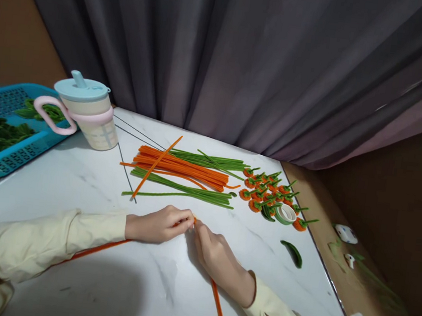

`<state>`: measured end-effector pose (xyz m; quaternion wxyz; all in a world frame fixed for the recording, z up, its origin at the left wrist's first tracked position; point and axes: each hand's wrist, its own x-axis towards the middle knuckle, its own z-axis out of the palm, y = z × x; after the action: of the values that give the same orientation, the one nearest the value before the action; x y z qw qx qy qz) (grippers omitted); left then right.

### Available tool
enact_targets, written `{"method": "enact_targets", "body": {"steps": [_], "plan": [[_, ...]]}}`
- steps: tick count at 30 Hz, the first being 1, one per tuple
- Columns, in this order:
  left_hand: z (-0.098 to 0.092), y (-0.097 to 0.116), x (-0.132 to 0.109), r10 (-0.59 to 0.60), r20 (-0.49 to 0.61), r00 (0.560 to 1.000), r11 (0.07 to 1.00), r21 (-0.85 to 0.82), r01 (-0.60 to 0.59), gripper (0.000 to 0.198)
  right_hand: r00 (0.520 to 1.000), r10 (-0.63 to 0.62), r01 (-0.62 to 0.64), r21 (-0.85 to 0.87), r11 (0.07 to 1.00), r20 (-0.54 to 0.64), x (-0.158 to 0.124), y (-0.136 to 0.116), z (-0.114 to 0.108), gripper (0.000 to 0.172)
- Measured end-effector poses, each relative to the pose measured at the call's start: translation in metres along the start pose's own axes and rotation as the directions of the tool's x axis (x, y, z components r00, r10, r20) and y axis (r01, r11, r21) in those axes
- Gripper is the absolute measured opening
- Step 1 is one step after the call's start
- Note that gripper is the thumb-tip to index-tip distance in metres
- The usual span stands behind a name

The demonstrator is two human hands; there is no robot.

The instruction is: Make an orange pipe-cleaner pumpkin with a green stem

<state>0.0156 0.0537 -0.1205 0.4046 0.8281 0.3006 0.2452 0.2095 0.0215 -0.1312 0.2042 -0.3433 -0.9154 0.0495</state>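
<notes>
My left hand (160, 224) and my right hand (218, 261) meet over the white marble-patterned table, fingertips pinched close together. Between them shows a small bit of orange pipe cleaner (220, 310); one length trails below my right hand and another runs under my left sleeve. Whether these are one piece is hidden by the fingers. Beyond the hands lies a bundle of orange pipe cleaners (182, 167), with one laid slantwise on top. Green pipe cleaners (187, 191) lie on its near side, and more green ones (214, 161) behind it.
Several small orange pumpkin shapes with green stems (255, 205) cluster at the right around a tape roll (286, 214). A curved green piece (292, 253) lies nearer. At the left stand a lidded cup (95, 118) and a blue basket (39, 146) holding green pieces. A dark curtain (226, 62) hangs behind.
</notes>
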Motion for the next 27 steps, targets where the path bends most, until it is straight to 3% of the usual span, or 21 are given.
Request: {"method": "enact_targets", "body": {"steps": [11,15,27], "plan": [[-0.0011,0.0014,0.0014,-0.065,0.001,0.998,0.996,-0.059,0.065,0.026,0.998,-0.068,0.068,-0.145,0.987,0.004,-0.0024,0.0008,0.0009,0.023],[-0.0016,0.0018,0.0023,-0.097,0.015,0.995,0.990,-0.100,0.098,0.025,0.998,-0.058,0.056,-0.119,0.991,-0.011,-0.0035,0.0010,0.0021,0.023],[-0.0048,0.0062,0.0042,-0.171,0.153,0.973,0.938,-0.277,0.209,0.029,1.000,-0.002,0.001,-0.094,0.996,-0.016,-0.0082,0.0056,0.0082,0.022]]}}
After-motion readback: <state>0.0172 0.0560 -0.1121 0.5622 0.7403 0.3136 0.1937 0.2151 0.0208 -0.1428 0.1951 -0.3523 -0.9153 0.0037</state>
